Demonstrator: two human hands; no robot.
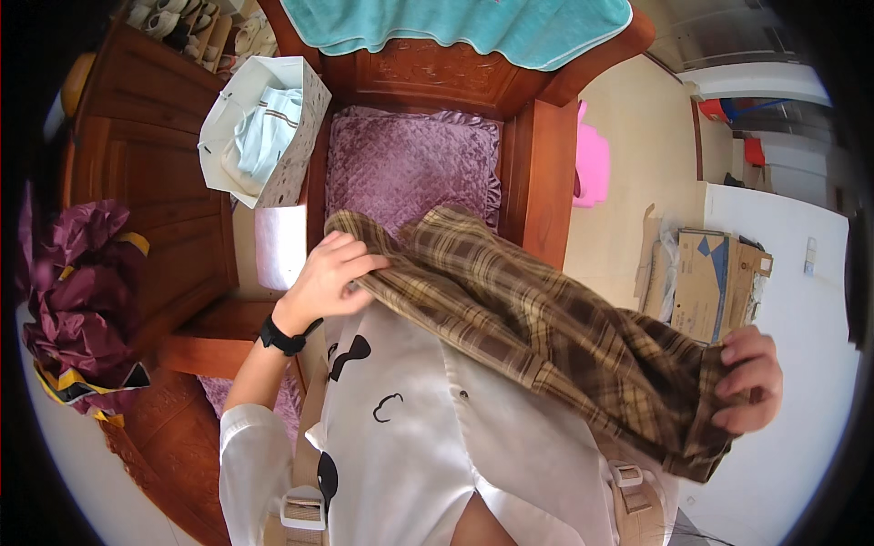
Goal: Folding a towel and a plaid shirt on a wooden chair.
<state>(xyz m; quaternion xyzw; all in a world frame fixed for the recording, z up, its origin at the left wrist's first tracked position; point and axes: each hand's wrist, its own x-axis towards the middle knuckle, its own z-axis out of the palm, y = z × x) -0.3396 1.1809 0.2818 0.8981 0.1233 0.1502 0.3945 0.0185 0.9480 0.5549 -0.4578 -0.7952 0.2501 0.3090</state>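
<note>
Brown plaid trousers (546, 321) stretch in folds across the front of my body, above a carved wooden armchair with a purple velvet cushion (410, 164). My left hand (338, 276), with a black band on its wrist, pinches the fabric's edge near the end at the picture's left. At the other end, my right hand (750, 382) grips the waistband-like edge, its fingers curled over the cloth. Whether this garment is trousers all the way is partly hidden by the folds.
A white paper bag (311, 130) with pale blue folded clothing (270, 133) stands left of the chair. A teal towel (457, 24) drapes the chair back. Maroon plastic wrapping (92, 300) lies far left. Right are a pink plastic stool (593, 160) and cardboard boxes (700, 283).
</note>
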